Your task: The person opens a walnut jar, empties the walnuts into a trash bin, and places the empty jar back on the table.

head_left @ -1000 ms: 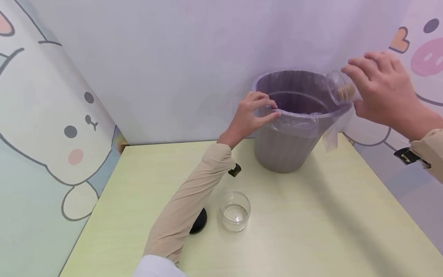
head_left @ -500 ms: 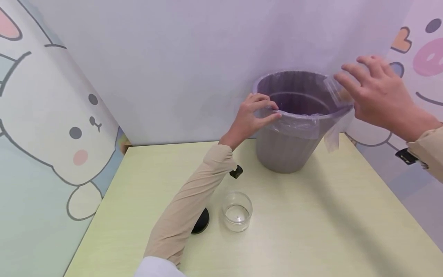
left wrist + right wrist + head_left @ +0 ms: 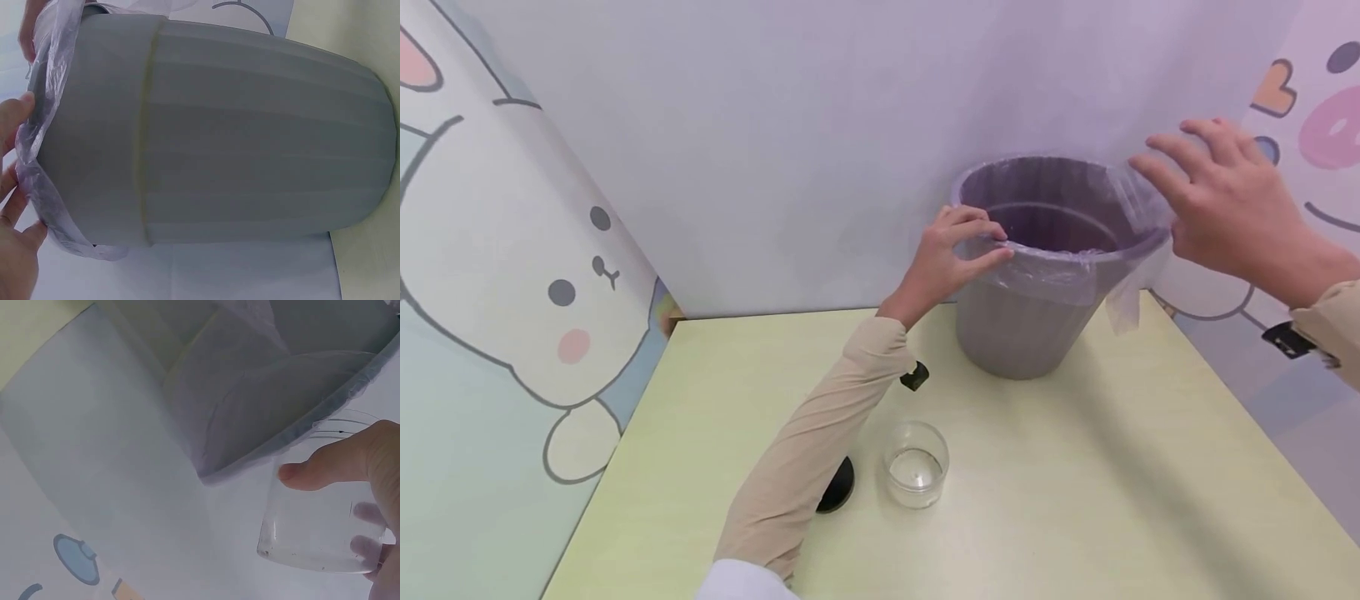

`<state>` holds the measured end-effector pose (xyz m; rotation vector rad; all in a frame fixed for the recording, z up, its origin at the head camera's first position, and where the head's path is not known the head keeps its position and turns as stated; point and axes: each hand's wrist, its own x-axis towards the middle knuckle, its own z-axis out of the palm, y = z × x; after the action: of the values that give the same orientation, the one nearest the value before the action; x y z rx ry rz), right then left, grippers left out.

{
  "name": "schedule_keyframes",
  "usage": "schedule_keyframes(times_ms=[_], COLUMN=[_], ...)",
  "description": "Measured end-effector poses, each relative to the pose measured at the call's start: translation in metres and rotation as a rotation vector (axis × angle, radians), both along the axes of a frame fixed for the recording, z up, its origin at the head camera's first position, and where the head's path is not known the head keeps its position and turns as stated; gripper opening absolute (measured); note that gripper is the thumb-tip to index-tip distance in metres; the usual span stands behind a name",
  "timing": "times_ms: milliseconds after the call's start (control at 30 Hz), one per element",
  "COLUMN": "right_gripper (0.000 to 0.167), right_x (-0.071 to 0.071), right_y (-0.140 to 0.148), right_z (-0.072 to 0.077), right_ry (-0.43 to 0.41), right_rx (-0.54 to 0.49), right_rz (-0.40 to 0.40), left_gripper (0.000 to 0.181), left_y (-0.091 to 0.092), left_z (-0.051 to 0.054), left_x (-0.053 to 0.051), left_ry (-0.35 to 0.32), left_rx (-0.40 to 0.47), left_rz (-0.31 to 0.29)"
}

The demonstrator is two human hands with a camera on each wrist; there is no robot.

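Observation:
A grey trash can [image 3: 1015, 329] stands upright at the back right of the table, lined with a thin clear plastic bag [image 3: 1052, 283] folded over its rim. My left hand [image 3: 947, 254] pinches the near-left rim and bag between thumb and fingers. At the right rim, my right hand [image 3: 1240, 208] holds a clear jar [image 3: 306, 512] tipped over, its threaded mouth at the can's opening. Only a few dark specks show inside the jar in the right wrist view. The hand partly hides the jar in the head view.
A clear round container [image 3: 916, 471] stands on the pale table [image 3: 1037, 517], nearer me. Beside it lies a round black disc [image 3: 837, 486], partly covered by my left sleeve. Walls with cartoon drawings enclose the table at the back and sides.
The brown stuff seen in the tilted jar a second ago no longer shows. My right hand has tipped the jar further toward the can. The left hand stays on the rim.

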<state>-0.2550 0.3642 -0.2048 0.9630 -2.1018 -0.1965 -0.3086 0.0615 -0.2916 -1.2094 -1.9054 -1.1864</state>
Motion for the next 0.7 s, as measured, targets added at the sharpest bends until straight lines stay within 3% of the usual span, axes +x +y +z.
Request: schedule_keyframes(times_ms=[200, 500, 700], right_gripper=[0.079, 0.068, 0.078], right_x=[0.000, -0.003, -0.010], right_y=[0.001, -0.011, -0.025], right_z=[0.004, 0.010, 0.008], right_ry=[-0.002, -0.007, -0.030], right_rx=[-0.019, 0.122, 0.250], right_rz=[-0.001, -0.035, -0.016], left_gripper=[0.018, 0.018, 0.017], left_y=[0.000, 0.002, 0.002], left_z=[0.003, 0.004, 0.004], left_x=[0.002, 0.001, 0.001], left_ry=[-0.001, -0.005, -0.002], left_rx=[0.002, -0.007, -0.018], left_rz=[-0.004, 0.009, 0.022])
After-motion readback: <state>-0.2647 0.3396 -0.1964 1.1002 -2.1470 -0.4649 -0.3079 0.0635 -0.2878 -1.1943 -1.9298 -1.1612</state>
